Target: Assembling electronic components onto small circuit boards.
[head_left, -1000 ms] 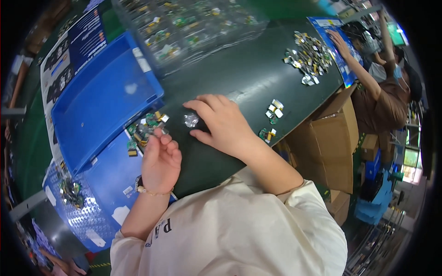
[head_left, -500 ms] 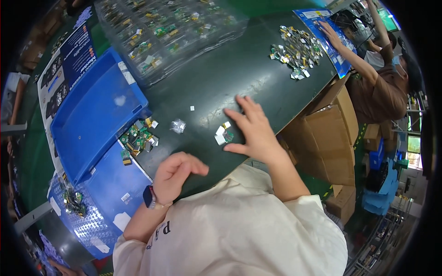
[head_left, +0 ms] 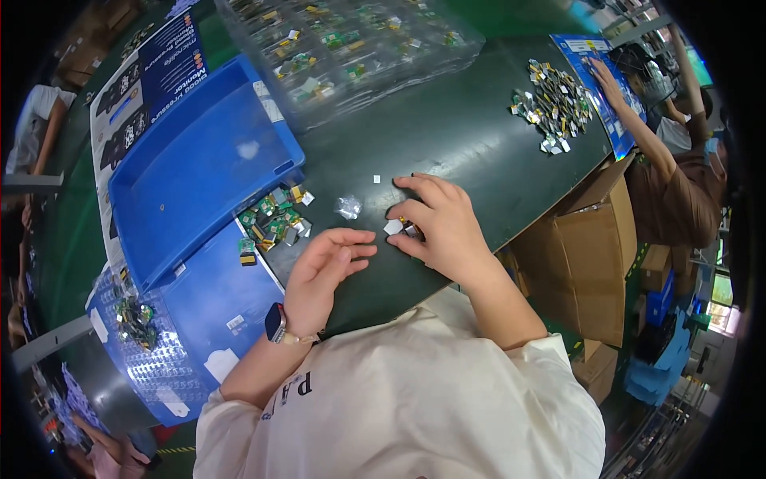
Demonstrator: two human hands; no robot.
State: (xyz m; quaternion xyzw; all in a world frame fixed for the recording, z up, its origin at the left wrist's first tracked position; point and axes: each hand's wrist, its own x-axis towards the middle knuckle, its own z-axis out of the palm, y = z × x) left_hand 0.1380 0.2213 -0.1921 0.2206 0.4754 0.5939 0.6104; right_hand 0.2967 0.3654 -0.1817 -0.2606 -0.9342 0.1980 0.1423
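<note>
Dark table [head_left: 471, 112]: right hand [head_left: 451, 231] curls over small circuit boards [head_left: 393, 227] (likely light, fragile; grip edges), pinch unclear; left hand [head_left: 321, 267] alongside, loosely spread.

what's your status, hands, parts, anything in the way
Right hand curled around small electronic parts, grip unclear. Left hand partly open, nothing visibly held. Crumpled clear plastic just ahead.
</note>
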